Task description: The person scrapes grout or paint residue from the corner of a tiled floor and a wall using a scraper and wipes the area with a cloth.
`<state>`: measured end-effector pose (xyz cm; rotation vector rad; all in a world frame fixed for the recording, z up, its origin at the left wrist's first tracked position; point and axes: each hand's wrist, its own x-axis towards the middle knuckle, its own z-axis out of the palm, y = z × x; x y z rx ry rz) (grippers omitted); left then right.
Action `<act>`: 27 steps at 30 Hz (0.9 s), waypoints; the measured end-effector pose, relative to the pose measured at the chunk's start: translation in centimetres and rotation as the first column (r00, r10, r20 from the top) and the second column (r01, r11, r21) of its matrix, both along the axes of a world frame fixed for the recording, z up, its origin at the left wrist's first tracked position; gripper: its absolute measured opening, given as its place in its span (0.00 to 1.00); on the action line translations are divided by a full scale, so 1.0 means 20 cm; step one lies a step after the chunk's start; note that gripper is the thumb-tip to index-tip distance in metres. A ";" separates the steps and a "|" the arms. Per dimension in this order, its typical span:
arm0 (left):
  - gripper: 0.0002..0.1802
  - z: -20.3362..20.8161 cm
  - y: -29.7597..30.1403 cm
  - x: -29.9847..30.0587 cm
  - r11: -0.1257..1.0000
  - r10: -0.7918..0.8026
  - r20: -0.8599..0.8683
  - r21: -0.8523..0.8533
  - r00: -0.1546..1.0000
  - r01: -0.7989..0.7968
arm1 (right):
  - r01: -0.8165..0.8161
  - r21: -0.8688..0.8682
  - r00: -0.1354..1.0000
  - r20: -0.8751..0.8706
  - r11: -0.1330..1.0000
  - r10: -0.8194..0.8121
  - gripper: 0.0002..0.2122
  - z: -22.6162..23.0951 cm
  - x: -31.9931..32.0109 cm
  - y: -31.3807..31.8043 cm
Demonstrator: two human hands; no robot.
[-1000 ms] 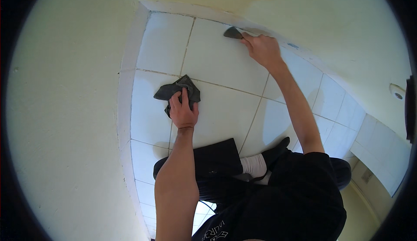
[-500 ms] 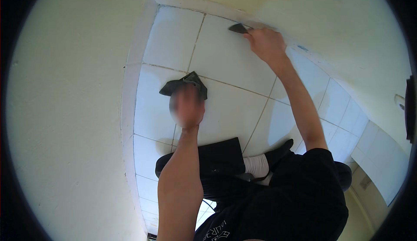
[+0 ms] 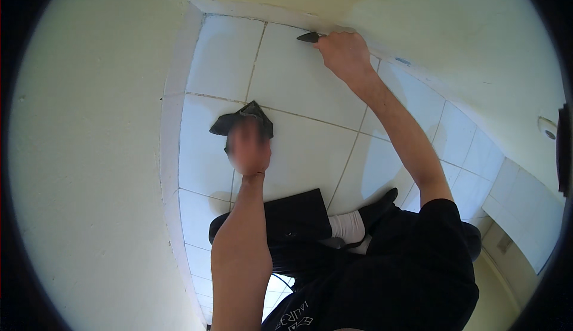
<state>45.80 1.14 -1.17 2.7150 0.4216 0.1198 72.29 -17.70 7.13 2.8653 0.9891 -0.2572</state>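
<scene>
My right hand [image 3: 347, 55] is closed round a small scraper with a dark, tapering blade [image 3: 308, 37]. The blade points left along the seam where the white floor tiles meet the far wall; its handle is hidden in my fist. Lower and to the left, my left hand [image 3: 249, 147] rests on a dark, crumpled cloth [image 3: 260, 120] on the floor. Blur covers that hand, so whether its fingers grip the cloth or lie flat on it does not show.
A pale wall [image 3: 89, 152] rises close on the left, and a cream wall [image 3: 430, 26] runs along the far side and right. Below my hands are my bent leg in black trousers [image 3: 296, 217] and a dark shoe [image 3: 377, 207]. A white round fitting [image 3: 547, 129] sits on the right wall.
The whole view has shifted slightly, moving both hands a little left in the picture. The scraper stays at the wall's base, its blade turned narrower to view. The left hand remains on the cloth.
</scene>
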 end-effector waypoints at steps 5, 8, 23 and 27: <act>0.35 0.02 0.00 0.00 1.000 0.009 -0.007 -0.004 1.000 -0.009 | 0.075 0.102 0.997 -0.021 0.992 -0.074 0.15 -0.10 -0.03 0.07; 0.35 0.00 -0.02 0.01 1.000 0.005 -0.018 -0.024 1.000 -0.006 | 0.054 0.205 0.999 -0.009 0.977 -0.053 0.14 -0.16 0.01 0.17; 0.36 0.01 0.01 0.00 0.999 -0.020 0.053 0.031 0.998 0.018 | 0.207 0.102 0.976 -0.086 0.973 -0.198 0.15 -0.02 -0.02 0.03; 0.35 0.01 0.02 0.00 0.999 -0.011 0.034 0.049 0.999 0.010 | 0.065 0.039 0.998 0.000 0.997 -0.065 0.15 0.03 0.05 0.15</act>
